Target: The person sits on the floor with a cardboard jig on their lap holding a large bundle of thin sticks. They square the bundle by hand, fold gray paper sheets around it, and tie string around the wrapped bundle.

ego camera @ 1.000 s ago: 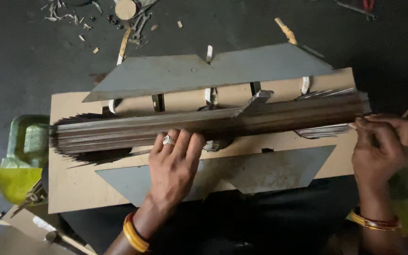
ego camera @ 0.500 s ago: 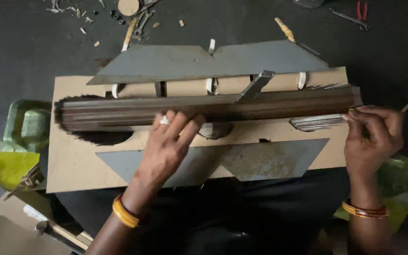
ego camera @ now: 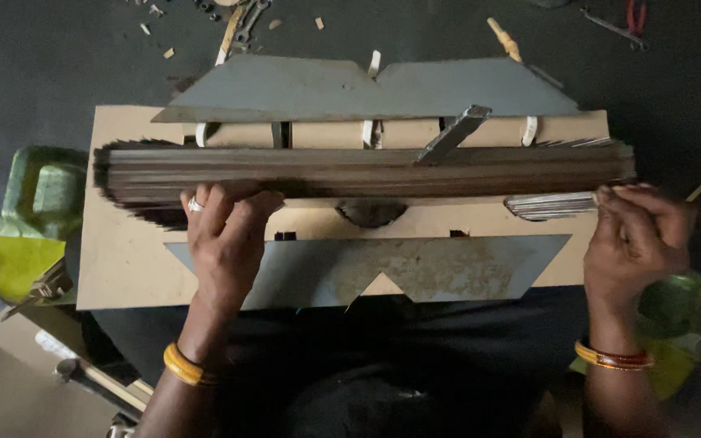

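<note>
Dark metal strips, stacked into one long bundle (ego camera: 367, 172), lie lengthwise across the tan board (ego camera: 123, 259), much as they did half a second ago; the bundle sits about where it was. What differs is your left hand (ego camera: 225, 239): it was near the middle of the stack and now lies further toward the left end. Your right hand (ego camera: 638, 235) stays at the right end, where it was.

You see the bundle as many thin, flat laminations packed edge to edge, brownish grey. Their ends fan out unevenly at the left, and a few lighter strips (ego camera: 549, 204) stick out below the stack at the right. A short grey metal piece (ego camera: 452, 134) leans tilted against the top of the bundle. Beyond it lies a grey sheet plate (ego camera: 326, 89) with a notch, and a second notched grey plate (ego camera: 415, 272) lies on the board on your side.

Your left hand is spread open, fingers pressed flat on the near edge of the stack, a ring on one finger. Your right hand is curled, its fingertips pinched together on the ends of the lighter strips. A green container (ego camera: 34, 211) sits off the board's left edge.
</note>
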